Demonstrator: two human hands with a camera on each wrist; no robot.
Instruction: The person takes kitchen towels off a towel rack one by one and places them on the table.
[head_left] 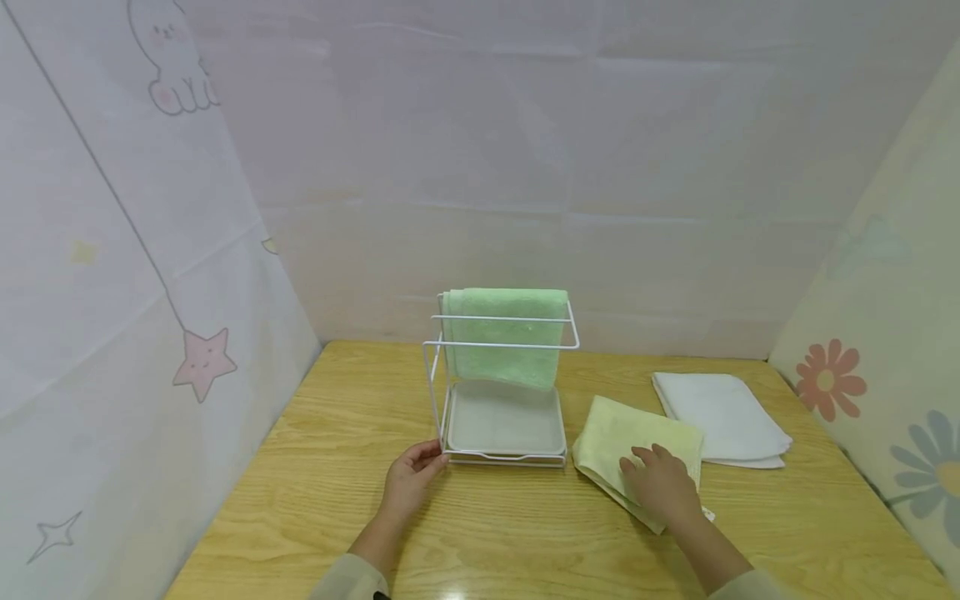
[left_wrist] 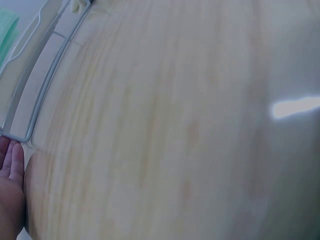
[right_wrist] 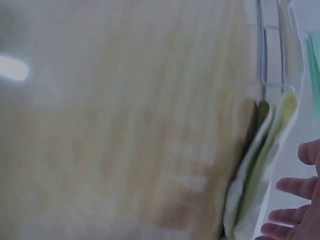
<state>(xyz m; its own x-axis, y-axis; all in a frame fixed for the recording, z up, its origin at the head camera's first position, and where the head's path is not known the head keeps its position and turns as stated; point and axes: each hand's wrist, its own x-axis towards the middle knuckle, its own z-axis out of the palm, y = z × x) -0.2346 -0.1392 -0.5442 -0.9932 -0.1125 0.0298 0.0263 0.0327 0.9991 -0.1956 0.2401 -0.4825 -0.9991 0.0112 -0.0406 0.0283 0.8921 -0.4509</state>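
Observation:
A white wire rack (head_left: 504,344) stands on the table with a pale tray (head_left: 506,418) in its base. Folded over its rear bar hangs a green towel (head_left: 510,337). At the rack's front left corner, my left hand (head_left: 408,479) holds the wire frame between thumb and fingers. Right of the rack lies a folded yellow towel (head_left: 637,446). My right hand (head_left: 663,487) is over this towel with its fingers spread; in the right wrist view the fingers (right_wrist: 295,187) look apart from the cloth.
A folded white towel (head_left: 723,417) lies behind and to the right of the yellow one. The wooden table (head_left: 322,467) is bounded by printed cloth walls (head_left: 525,167) at the back and both sides.

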